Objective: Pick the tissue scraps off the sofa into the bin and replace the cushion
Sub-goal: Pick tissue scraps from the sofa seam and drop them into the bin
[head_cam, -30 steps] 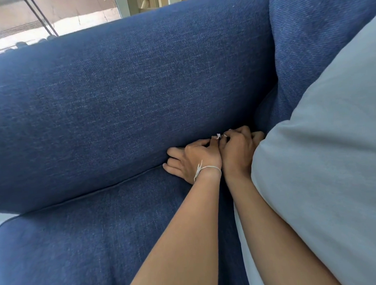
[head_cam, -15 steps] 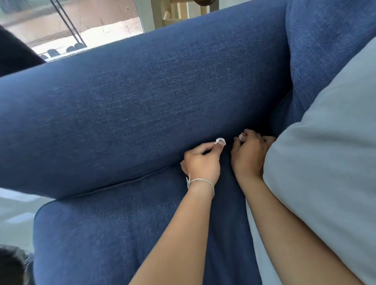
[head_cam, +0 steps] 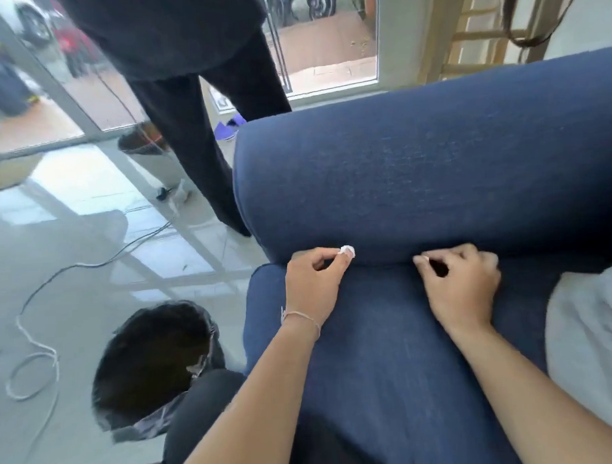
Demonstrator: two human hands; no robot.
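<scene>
My left hand hovers over the blue sofa near the seam under the armrest and pinches a small white tissue scrap between thumb and forefinger. My right hand is further right on the same seam, fingers curled, thumb against forefinger; a tiny pale bit shows at its tips, blurred. The bin, lined with a black bag, stands on the floor left of the sofa, below my left forearm. The grey cushion lies at the right edge on the seat.
The wide armrest rises behind both hands. A person in dark trousers stands on the floor just beyond the armrest. Cables trail over the pale tiled floor on the left. Glass doors are behind.
My view has swung left, so the floor and bin are now visible. My hands have drawn apart along the seam, and my left hand has lifted with the scrap in its pinch.
</scene>
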